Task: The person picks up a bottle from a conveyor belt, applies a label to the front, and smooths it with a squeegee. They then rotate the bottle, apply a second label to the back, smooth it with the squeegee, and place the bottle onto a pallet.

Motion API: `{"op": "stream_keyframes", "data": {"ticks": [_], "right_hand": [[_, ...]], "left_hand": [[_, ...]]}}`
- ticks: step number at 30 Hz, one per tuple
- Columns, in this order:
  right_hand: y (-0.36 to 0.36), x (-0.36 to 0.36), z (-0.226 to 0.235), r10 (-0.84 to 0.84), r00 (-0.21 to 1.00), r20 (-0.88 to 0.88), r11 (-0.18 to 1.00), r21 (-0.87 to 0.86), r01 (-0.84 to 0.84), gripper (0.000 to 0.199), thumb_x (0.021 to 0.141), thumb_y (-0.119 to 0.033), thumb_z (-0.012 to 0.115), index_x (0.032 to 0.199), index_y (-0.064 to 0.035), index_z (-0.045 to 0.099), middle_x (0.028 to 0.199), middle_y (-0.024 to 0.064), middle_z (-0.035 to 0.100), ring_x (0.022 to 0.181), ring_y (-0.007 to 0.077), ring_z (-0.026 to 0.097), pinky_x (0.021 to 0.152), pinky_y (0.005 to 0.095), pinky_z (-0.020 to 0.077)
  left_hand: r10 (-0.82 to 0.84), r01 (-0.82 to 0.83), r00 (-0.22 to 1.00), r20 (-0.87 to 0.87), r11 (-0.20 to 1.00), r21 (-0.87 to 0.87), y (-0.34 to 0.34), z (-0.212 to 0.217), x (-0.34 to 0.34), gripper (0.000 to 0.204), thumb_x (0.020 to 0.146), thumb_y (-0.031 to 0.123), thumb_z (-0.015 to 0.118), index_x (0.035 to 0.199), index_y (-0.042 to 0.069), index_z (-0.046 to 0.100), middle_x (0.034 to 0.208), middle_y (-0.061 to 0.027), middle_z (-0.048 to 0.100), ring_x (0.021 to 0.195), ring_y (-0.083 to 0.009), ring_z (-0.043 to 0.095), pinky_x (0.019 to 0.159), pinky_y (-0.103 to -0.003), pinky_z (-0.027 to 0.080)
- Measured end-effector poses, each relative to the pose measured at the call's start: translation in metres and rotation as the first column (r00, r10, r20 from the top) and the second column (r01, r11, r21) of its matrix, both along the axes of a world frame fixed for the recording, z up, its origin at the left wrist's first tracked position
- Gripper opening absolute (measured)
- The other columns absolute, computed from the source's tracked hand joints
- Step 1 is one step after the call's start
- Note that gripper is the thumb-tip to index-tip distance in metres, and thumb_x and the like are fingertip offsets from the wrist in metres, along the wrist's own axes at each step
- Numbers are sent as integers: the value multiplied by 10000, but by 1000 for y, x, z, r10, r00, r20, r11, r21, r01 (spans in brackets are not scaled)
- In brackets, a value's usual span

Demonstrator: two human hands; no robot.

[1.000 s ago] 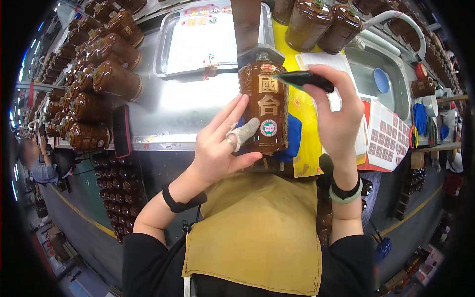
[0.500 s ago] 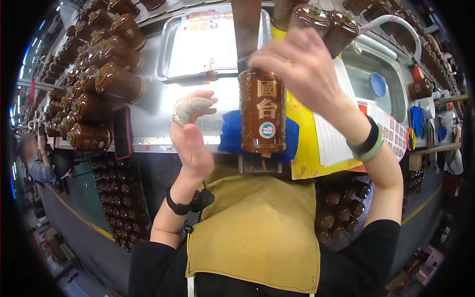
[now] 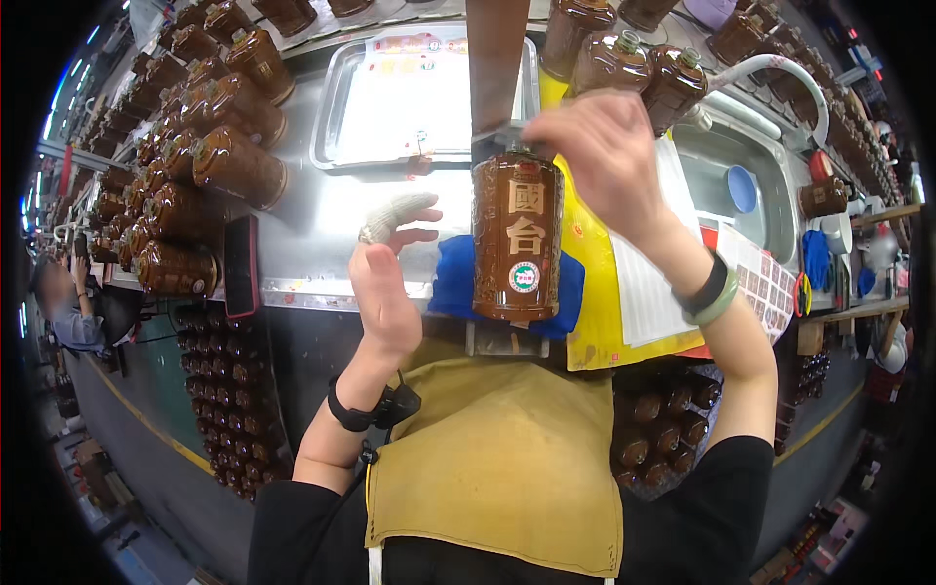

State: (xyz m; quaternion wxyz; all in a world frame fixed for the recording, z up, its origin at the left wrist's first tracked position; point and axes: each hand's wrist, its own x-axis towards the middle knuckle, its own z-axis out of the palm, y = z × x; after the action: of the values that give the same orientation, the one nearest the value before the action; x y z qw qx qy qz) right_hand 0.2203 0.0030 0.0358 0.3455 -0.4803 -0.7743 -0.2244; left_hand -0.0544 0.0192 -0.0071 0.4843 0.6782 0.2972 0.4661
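A brown glass bottle (image 3: 517,229) with gold lettering and a round white-and-green sticker stands in front of me on a blue cloth (image 3: 453,278). My right hand (image 3: 609,166) is at the bottle's neck, its fingers curled and smeared by motion; whether they hold anything is hidden. To the left of the bottle, my left hand (image 3: 385,278) is raised, thumb and fingers apart, touching nothing. Pale finger covers (image 3: 395,214) are on some of its fingers. Directly behind the neck rises a brown upright post (image 3: 497,68).
A metal tray (image 3: 327,107) with printed label sheets lies behind. Many brown bottles (image 3: 239,166) crowd the left, near a dark phone (image 3: 242,268). White papers (image 3: 634,283) rest on a yellow sheet (image 3: 595,336). A sink (image 3: 780,195) holds a blue bowl (image 3: 741,188). A person (image 3: 73,302) is at far left.
My right hand has shifted from over the bottle's neck toward its right side. My left hand stays raised and open. The whole view has shifted slightly.
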Motion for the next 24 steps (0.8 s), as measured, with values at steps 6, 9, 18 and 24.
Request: {"op": "stream_keyframes", "data": {"ticks": [6, 9, 18, 24], "right_hand": [[-85, -43, -16, 301, 924, -235, 921, -180, -346, 290, 788, -114, 751, 1076, -144, 746, 1081, -21, 732, 830, 172, 611, 784, 326, 494], [-106, -57, -19, 153, 842, -517, 921, -234, -311, 318, 846, -56, 751, 1158, -84, 700, 1078, 58, 676, 875, 253, 611, 806, 369, 515], [-175, -44, -33, -593, 506, -626, 694, -717, -74, 555, 822, -335, 889, 1051, -50, 471, 834, 96, 479, 721, 227, 485, 656, 359, 423], [-213, 83, -62, -720, 617, -317, 657, -599, 458, 207, 902, -127, 756, 943, -10, 590, 903, 158, 586, 795, 327, 587, 731, 407, 481]], "left_hand": [[-76, 75, 997, -6, 996, -47, 6, 0, 12, 774, 1088, 599, 245, 1373, -43, 570, 1365, -199, 583, 1216, -301, 595, 996, -435, 501], [-96, 220, 935, -340, 912, 347, 19, 9, 33, 880, 1021, 726, 283, 1425, 4, 582, 1513, -235, 458, 1367, -397, 439, 1180, -500, 302], [-20, 248, 876, -482, 876, 414, 50, 10, 52, 519, 974, 440, 610, 1333, 68, 664, 1254, -183, 603, 1150, -406, 578, 1031, -465, 443], [-47, 167, 919, -393, 947, 276, 35, -12, 20, 612, 1106, 465, 374, 1427, -29, 542, 1446, -199, 530, 1309, -347, 541, 1085, -427, 426]]}}
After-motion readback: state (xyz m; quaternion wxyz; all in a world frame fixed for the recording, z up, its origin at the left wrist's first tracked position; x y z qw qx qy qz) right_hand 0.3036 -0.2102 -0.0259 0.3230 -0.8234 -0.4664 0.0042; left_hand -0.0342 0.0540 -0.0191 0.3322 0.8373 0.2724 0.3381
